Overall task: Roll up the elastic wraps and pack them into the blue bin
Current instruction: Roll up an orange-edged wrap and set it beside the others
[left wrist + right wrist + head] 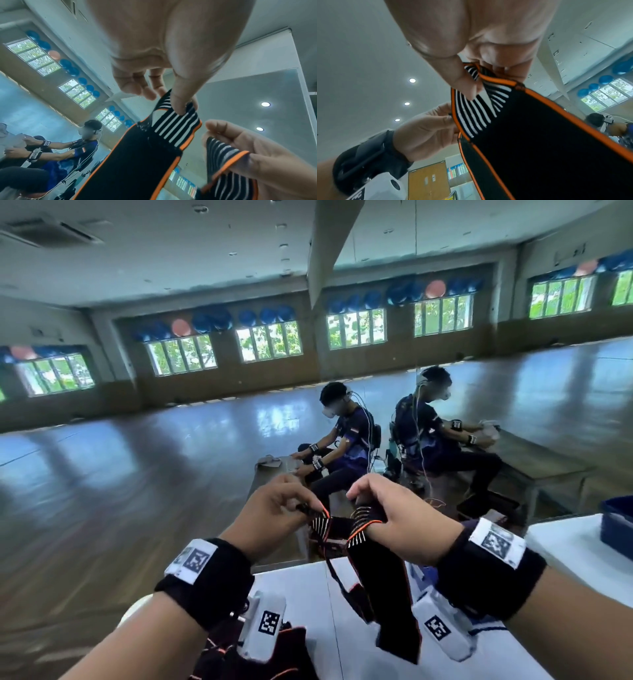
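Observation:
A black elastic wrap [383, 587] with orange edging and white stripes is held up in the air between both hands, above the white table [305, 594]. My left hand [303, 506] pinches one striped end between thumb and fingers; the pinch is seen close up in the left wrist view [185, 106]. My right hand [368, 513] pinches the other striped part, with the wrap folded over its thumb [476, 81]. The rest of the wrap [137, 162] hangs down toward the table, unrolled. The blue bin [616, 525] stands at the table's far right edge.
More black and orange wraps [284, 652] lie on the table near its front left. Beyond the table's far edge, two seated people [346, 446] work at low benches on a wide wooden floor. The table's left edge is close to my left forearm.

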Tool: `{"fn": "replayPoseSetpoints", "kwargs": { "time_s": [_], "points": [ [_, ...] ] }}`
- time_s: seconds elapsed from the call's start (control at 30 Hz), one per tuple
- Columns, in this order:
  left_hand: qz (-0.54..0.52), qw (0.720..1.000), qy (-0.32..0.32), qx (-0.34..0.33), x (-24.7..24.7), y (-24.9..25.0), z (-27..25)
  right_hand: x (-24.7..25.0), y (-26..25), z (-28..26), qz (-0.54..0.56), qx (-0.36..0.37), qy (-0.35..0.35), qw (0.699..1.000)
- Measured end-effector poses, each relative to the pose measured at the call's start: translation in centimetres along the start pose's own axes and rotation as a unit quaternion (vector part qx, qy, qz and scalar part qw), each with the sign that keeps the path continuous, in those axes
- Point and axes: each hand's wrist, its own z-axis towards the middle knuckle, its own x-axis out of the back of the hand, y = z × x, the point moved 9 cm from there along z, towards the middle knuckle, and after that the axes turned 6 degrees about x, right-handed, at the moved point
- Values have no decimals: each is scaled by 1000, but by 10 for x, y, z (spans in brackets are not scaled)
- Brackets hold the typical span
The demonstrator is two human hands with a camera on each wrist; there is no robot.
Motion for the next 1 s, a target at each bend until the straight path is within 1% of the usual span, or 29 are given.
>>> {"fn": "replayPoseSetpoints", "kwargs": {
  "time_s": [0.1, 0.23, 0.3, 0.5, 0.6, 0.7, 0.77, 0.9, 1.0],
  "points": [
    [-65, 996, 4, 55, -18, 0, 2, 16, 8, -7, 9, 42, 31, 999],
    [-162, 983, 18, 86, -41, 11, -3, 35, 10, -16, 57, 101, 50, 992],
    [-214, 971, 33, 106, -50, 13, -4, 44, 13, -21, 81, 103, 67, 989],
    [-289, 945, 86, 125, -62, 17, -4, 50, 22, -27, 176, 80, 112, 975],
    [-295, 942, 107, 119, -59, 21, -5, 52, 15, -28, 182, 84, 133, 971],
    [-292, 940, 135, 115, -52, 24, -6, 50, 8, -28, 143, 81, 149, 975],
    [-284, 942, 139, 108, -49, 28, -8, 49, 3, -27, 111, 77, 160, 978],
    [-242, 959, 111, 101, -54, 38, -11, 52, 6, -23, 72, 50, 210, 974],
    [-223, 967, 82, 93, -57, 43, -14, 51, 16, -21, 100, 24, 226, 969]
  ]
}}
